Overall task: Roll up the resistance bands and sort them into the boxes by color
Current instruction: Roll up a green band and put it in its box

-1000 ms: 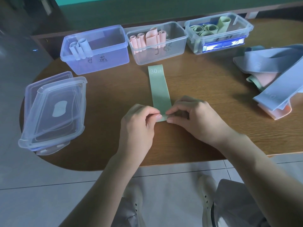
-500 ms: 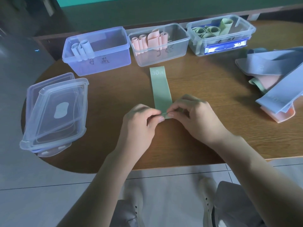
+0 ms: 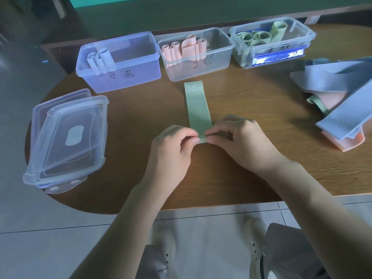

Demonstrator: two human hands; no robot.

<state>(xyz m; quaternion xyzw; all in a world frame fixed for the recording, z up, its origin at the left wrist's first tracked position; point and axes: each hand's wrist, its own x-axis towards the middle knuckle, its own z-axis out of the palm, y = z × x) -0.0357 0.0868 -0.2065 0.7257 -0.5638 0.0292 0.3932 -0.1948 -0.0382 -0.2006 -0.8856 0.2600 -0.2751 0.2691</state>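
1. Green band (image 3: 198, 109) lies flat in the middle of the wooden table (image 3: 261, 158), with its near end pinched between both hands and turned up into the start of a small roll.
2. Left hand (image 3: 173, 150) pinches the near left corner of the band between thumb and curled fingers; right hand (image 3: 239, 141) pinches the near right corner the same way. Both grip the band's edge, with their fingertips almost meeting over it.
3. Three open clear boxes stand in a row at the far side of the table. The left box (image 3: 120, 61) holds rolled blue bands (image 3: 100, 60). The middle box (image 3: 196, 54) holds rolled pink bands (image 3: 184, 49). The right box (image 3: 272, 43) holds rolled green bands (image 3: 253, 37).
4. A stack of clear lids (image 3: 66, 137) sits on the table's left edge, well apart from the hands.
5. A loose pile of unrolled bands (image 3: 338, 97), blue, pink and a bit of green, lies at the right side.
6. Nothing lies between the band and the boxes; its far end stops just short of the middle box.
7. The band's long axis runs away from the person, far end toward the middle box, tilted slightly left.
8. White print at the band's far end reads "30 LB". Handwritten marks show on the box fronts, but I cannot read them.
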